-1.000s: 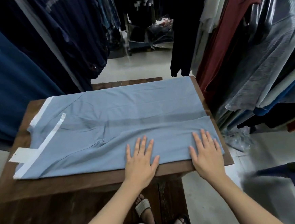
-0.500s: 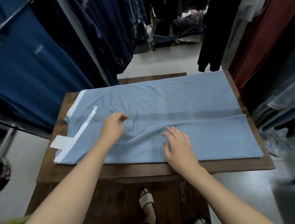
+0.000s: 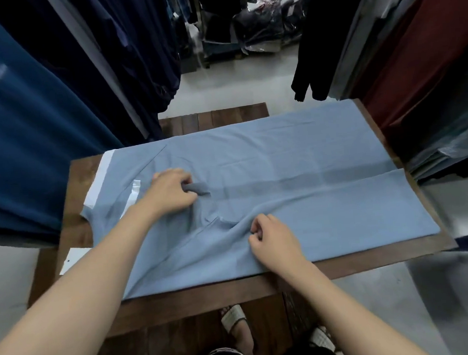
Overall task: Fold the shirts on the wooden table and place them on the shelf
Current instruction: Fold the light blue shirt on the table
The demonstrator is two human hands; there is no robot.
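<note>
Shirt, pale blue, lies spread on the table and covers most of the top. Its long axis runs left to right: the end with the white collar points left, and the straight hem reaches the table's right edge. A long fold line runs along that axis through the middle.

The left hand sits on the shirt's left half, just right of the collar. Its fingers are curled and pinch a small dark ridge of cloth that sticks out to the right of the knuckles.

The right hand rests nearer the front edge, about mid-length. Its fingers are curled together on a gather of cloth, and creases fan out from that spot toward the left hand.

A white tag lies on the wood at the shirt's near left corner, partly under the left forearm.

Dark blue clothes hang to the left of the table, and red and grey ones to the right.
</note>
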